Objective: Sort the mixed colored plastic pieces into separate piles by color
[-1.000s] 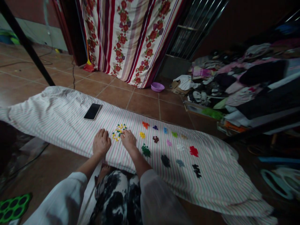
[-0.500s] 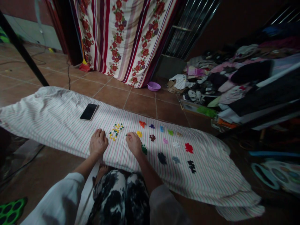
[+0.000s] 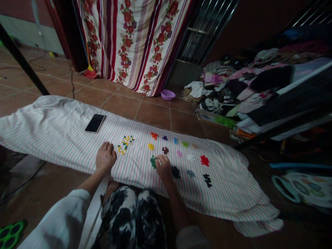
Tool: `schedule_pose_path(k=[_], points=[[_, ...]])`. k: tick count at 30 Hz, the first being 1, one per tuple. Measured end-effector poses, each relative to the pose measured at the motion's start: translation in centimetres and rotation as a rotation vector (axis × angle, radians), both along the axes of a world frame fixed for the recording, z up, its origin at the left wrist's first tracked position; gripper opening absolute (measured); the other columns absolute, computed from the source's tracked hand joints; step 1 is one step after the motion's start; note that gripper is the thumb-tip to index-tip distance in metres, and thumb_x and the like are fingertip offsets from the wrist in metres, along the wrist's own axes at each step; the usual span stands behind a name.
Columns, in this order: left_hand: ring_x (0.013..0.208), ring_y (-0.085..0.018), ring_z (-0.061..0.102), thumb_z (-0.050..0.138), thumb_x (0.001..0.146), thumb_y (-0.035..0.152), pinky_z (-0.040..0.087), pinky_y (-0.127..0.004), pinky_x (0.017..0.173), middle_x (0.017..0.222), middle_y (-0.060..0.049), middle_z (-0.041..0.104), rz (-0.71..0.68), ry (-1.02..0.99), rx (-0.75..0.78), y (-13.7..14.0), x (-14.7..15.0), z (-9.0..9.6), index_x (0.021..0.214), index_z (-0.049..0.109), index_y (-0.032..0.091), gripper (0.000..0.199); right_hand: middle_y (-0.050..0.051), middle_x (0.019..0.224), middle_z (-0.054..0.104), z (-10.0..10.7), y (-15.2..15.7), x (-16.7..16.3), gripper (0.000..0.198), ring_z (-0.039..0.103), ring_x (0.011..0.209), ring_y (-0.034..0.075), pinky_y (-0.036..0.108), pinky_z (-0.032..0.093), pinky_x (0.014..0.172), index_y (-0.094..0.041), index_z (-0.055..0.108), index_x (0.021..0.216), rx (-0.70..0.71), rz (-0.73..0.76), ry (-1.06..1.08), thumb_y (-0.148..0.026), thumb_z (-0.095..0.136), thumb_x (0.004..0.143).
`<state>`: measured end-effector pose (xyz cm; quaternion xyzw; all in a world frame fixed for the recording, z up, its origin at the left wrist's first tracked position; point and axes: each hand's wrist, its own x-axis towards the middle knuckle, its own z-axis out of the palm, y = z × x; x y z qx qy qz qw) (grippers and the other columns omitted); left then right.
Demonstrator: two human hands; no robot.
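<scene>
On a striped cloth point(image 3: 140, 173), small yellow, white and green pieces point(image 3: 125, 144) are laid out in a curved, looped figure. My left hand point(image 3: 105, 157) lies on the cloth just left of that figure, fingers flat and holding nothing. Further right, my right hand point(image 3: 164, 166) is at the pile of small green pieces point(image 3: 153, 162), its thumb and index finger apart at the pile's edge. Close by are piles of yellow pieces point(image 3: 151, 147), brown pieces point(image 3: 165, 150) and dark grey pieces point(image 3: 176, 172). The pieces are too small to name exactly.
More piles lie to the right, among them orange point(image 3: 154, 135), red point(image 3: 204, 160), grey point(image 3: 191, 173) and black pieces point(image 3: 207, 180). A phone point(image 3: 95, 123) rests at the left. Beyond the cloth are a purple basin point(image 3: 168, 94), a floral curtain point(image 3: 140, 45) and heaped clothes point(image 3: 241, 79).
My right hand has moved right, from beside the looped figure to the green pile. The small green piece at its fingertips before can no longer be made out. My left hand stays put.
</scene>
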<state>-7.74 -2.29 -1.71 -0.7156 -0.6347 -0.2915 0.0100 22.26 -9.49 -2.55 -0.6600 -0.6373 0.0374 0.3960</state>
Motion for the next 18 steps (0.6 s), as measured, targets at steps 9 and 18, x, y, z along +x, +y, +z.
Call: schedule_pose_path(k=[9, 18], points=[[0.127, -0.033, 0.047, 0.042, 0.083, 0.023, 0.038, -0.048, 0.106, 0.125, -0.02, 0.059, 0.004, 0.011, 0.002, 0.0, 0.0, 0.1, 0.113, 0.06, 0.01, 0.038, 0.012, 0.096, 0.068, 0.6, -0.8, -0.1, 0.027, 0.062, 0.092, 0.022, 0.037, 0.051, 0.087, -0.016, 0.069, 0.092, -0.05, -0.002, 0.019, -0.018, 0.044, 0.081], [0.126, -0.031, 0.049, 0.043, 0.084, 0.021, 0.039, -0.046, 0.107, 0.126, -0.02, 0.059, -0.002, 0.051, 0.003, 0.0, -0.1, 0.1, 0.114, 0.061, 0.008, 0.038, 0.01, 0.096, 0.069, 1.3, -1.6, -0.4, 0.029, 0.063, 0.092, 0.021, 0.036, 0.051, 0.087, -0.017, 0.07, 0.092, -0.074, 0.017, 0.049, -0.018, 0.042, 0.082]])
